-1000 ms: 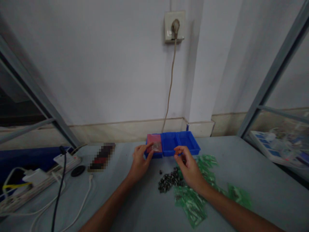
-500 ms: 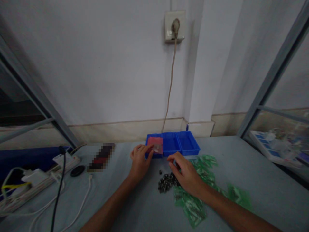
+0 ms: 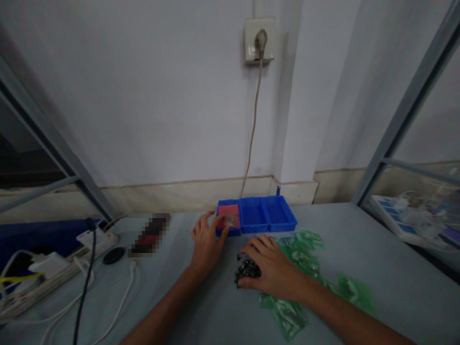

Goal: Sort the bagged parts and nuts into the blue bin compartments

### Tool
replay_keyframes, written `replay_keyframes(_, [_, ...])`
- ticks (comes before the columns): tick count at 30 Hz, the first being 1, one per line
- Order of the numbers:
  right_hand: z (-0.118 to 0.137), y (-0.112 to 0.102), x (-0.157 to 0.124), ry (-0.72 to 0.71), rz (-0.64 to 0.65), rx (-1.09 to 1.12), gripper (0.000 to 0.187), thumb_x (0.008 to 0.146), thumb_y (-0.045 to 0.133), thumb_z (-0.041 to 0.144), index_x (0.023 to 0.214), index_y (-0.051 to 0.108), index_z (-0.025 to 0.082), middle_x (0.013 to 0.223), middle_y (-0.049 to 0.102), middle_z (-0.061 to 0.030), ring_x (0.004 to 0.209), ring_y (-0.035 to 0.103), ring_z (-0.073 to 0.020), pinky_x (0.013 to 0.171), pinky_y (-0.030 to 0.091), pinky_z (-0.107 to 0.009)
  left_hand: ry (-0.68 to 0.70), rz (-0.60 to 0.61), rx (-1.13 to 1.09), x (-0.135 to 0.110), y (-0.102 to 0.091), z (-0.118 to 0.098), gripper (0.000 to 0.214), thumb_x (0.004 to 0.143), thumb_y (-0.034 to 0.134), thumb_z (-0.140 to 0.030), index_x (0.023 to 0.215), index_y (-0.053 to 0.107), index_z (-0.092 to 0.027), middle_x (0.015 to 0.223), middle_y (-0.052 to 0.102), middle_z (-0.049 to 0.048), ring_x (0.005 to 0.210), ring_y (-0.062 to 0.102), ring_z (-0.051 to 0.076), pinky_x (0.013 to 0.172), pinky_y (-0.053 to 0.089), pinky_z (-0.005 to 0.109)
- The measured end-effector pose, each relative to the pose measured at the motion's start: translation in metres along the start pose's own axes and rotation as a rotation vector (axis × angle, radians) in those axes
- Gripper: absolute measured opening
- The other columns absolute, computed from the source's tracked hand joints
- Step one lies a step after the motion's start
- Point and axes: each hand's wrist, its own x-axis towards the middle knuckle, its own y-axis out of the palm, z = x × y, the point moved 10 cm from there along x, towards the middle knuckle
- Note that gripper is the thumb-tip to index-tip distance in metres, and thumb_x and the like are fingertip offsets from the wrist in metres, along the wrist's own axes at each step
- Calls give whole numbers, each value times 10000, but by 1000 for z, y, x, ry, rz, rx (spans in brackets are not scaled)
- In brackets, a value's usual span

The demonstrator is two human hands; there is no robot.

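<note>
A pile of small dark metal parts [image 3: 246, 271] lies on the table, with one loose piece just behind it. My right hand [image 3: 271, 268] reaches over the pile's right side, thumb and fingers spread around the parts. Beyond, three joined blue bins [image 3: 254, 227] stand near the wall. A red plastic bag [image 3: 229, 211] with a clear part lies in the leftmost bin. My left hand [image 3: 207, 242] is at that bin's front left corner, fingers curved and apart; whether its fingertips touch the bag cannot be made out.
Green plastic bags of parts [image 3: 289, 314] lie right of the pile, several partly under my right forearm. To the left are a blurred-out object [image 3: 150, 235], a black round disc [image 3: 114, 255], white cables and a power strip [image 3: 53, 282]. Metal frame bars rise at both sides.
My right hand has moved down and left onto the pile, its fingers opening out. My left hand has shifted slightly left, its fingers wider apart, and the red bag sits lower in the bin.
</note>
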Motion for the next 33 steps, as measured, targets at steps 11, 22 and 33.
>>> replay_keyframes(11, [2,11,-1,-47,66,-18,693,813,866,601,1371,628,266,1282,666,-88,1187,569,-337,1027,467,-478,312,217,29,-10,23,-27,484,1096,516,-372,1578,491,-327,1629,526,99,1539,440,324,1293,159,650])
replay_keyframes(22, [-4,9,3,7,35,-138,432,886,839,503,1149,663,209,1177,700,-83,1131,602,-333,957,482,-461,356,106,-62,-14,-4,-49,275,1098,451,-294,1190,702,-227,1260,714,138,1172,649,298,1027,495,471])
replay_keyframes(33, [-38,3,3,159,-69,-261,197,966,783,290,1111,671,218,1122,719,-85,1071,604,-333,884,436,-456,355,620,-63,-50,27,-63,628,844,782,-682,1242,570,-245,1243,706,87,1055,741,342,799,558,385])
